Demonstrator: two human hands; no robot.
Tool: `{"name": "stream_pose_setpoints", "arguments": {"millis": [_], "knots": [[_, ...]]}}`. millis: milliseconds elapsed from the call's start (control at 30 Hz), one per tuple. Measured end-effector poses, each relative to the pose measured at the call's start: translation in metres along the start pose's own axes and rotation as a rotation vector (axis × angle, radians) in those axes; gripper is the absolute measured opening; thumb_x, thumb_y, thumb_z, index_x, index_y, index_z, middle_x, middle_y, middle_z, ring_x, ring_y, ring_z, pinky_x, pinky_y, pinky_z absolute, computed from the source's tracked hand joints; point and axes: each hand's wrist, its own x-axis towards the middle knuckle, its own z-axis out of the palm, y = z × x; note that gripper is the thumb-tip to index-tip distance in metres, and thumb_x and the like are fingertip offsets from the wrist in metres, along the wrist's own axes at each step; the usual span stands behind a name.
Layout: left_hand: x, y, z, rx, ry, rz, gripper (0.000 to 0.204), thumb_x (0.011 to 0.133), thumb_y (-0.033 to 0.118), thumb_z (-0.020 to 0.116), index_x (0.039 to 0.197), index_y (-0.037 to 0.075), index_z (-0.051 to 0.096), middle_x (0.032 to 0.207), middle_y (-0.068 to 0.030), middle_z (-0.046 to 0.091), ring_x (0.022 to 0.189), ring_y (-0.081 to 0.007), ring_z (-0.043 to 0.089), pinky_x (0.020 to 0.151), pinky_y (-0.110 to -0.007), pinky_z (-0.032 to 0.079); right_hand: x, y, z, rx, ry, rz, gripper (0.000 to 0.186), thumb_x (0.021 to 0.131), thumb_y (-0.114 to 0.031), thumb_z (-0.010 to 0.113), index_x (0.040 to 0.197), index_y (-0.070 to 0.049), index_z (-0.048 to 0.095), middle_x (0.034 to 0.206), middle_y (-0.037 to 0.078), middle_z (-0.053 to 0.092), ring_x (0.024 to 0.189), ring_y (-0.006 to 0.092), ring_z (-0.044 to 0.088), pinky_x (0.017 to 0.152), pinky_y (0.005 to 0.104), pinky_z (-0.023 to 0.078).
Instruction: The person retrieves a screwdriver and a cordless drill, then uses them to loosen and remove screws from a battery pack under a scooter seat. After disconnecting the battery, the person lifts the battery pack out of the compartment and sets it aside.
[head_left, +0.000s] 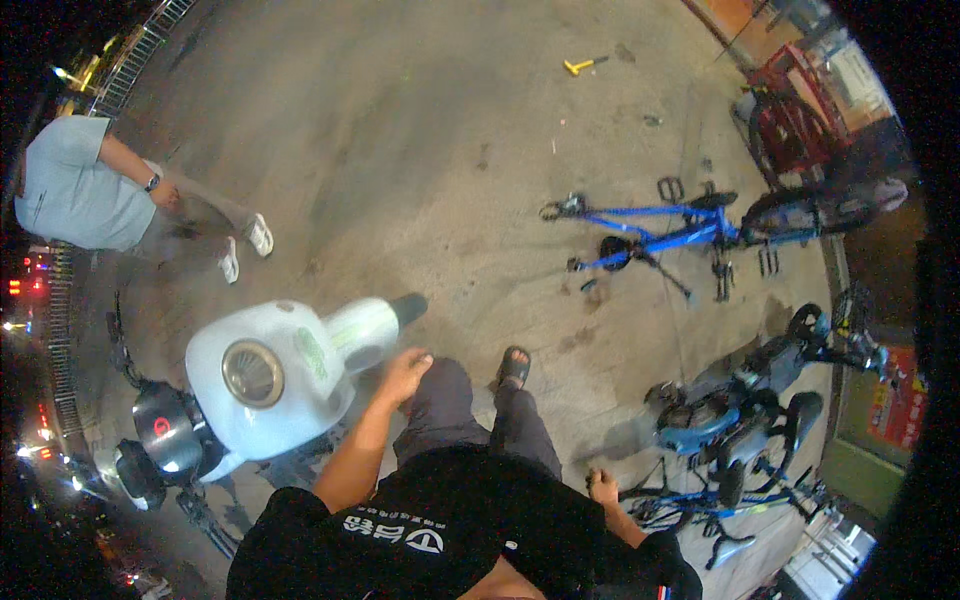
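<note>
My left hand (405, 374) hangs beside my left thigh, close to the white scooter (300, 345) on my left; whether they touch cannot be told. Its fingers are partly turned away and blurred, and no object shows in it. My right hand (602, 487) hangs low at my right side, fingers loosely bent and apart, with nothing in it. The scooter has a glossy white body with a round metallic part, and a dark section at its far left. One sandalled foot (515, 366) of mine shows ahead on the concrete.
Several bicycles crowd the right: a blue bicycle frame (670, 235) lies ahead right, and dark bikes (730, 415) stand nearer. A yellow-headed hammer (580, 66) lies far ahead. Another person (85, 185) in a light shirt is at the far left, by a metal railing (135, 60).
</note>
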Motion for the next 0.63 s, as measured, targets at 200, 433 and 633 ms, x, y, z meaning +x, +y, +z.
{"name": "stream_pose_setpoints", "arguments": {"millis": [200,433,633], "knots": [[0.155,0.121,-0.065,-0.163,0.077,0.066,0.037,0.09,0.023,0.061,0.117,-0.001,0.061,0.11,-0.0127,0.065,0.103,-0.0208,0.059,0.091,-0.034,0.044,0.044,-0.198,-0.048,-0.248,-0.172,-0.059,0.035,0.09,-0.033,0.055,0.093,0.0,0.067,0.083,0.011,0.068,0.076,0.02,0.062,0.069,0.0357,0.049],[0.443,0.179,-0.234,0.014,0.203,-0.064,0.043,0.087,0.027,0.063,0.116,-0.005,0.06,0.116,-0.0216,0.063,0.109,-0.0287,0.059,0.092,-0.04,0.046,0.187,-0.508,0.008,0.07,-0.073,-0.066,0.031,0.091,-0.029,0.059,0.106,-0.002,0.064,0.094,0.011,0.065,0.084,0.0211,0.059,0.076,0.0373,0.046],[0.745,0.375,-0.348,0.137,0.237,0.15,0.051,0.084,0.032,0.066,0.119,-0.004,0.059,0.117,-0.0253,0.061,0.113,-0.0338,0.059,0.095,-0.041,0.044,0.275,-0.734,0.008,0.204,-0.189,0.047,0.058,0.086,-0.037,0.068,0.133,-0.01,0.049,0.125,0.02,0.056,0.115,0.0285,0.055,0.105,0.0452,0.039]]}}
